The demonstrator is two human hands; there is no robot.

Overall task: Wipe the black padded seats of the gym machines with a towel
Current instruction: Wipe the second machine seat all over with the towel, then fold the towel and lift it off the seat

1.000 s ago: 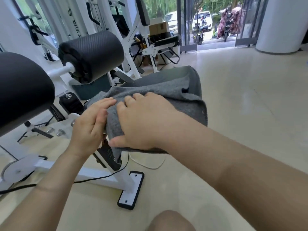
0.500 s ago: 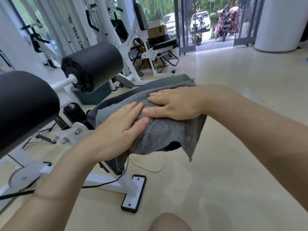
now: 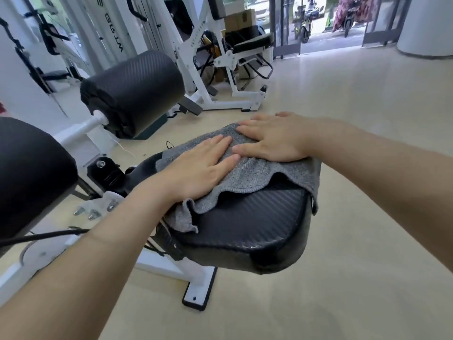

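Head view, looking down: 2 bare forearms reach out over a black padded seat with a woven, carbon-look cover (image 3: 245,222), and both palms lie flat on a grey terry towel (image 3: 257,175) spread across the seat's far half. Now the left hand (image 3: 203,168): fingers straight and together, pressing down on the towel's left part, gripping nothing. Over to the right hand (image 3: 272,138): flat too, fingers stretched out and pointing left, their tips just beside the left hand's fingertips, pressing the towel at the seat's far edge. The towel's near hem is rumpled and lifts off the cover in a fold. One corner droops off the seat's left side, another hangs over the right edge. The seat's near half is uncovered. Underneath, a white foot plate with a black rim (image 3: 196,294) rests on the pale beige floor (image 3: 343,241). On the left stands a black cylindrical roller pad (image 3: 137,92) on a white bar, and nearer, at the frame's edge, a large black rounded cushion (image 3: 29,173). 3 silver bolt heads (image 3: 93,214) show between cushion and seat. Further back sits a white machine with a flat black bench pad (image 3: 252,42), brown cardboard boxes (image 3: 240,19) behind it, and parked scooters (image 3: 305,28) beyond the open doorway.
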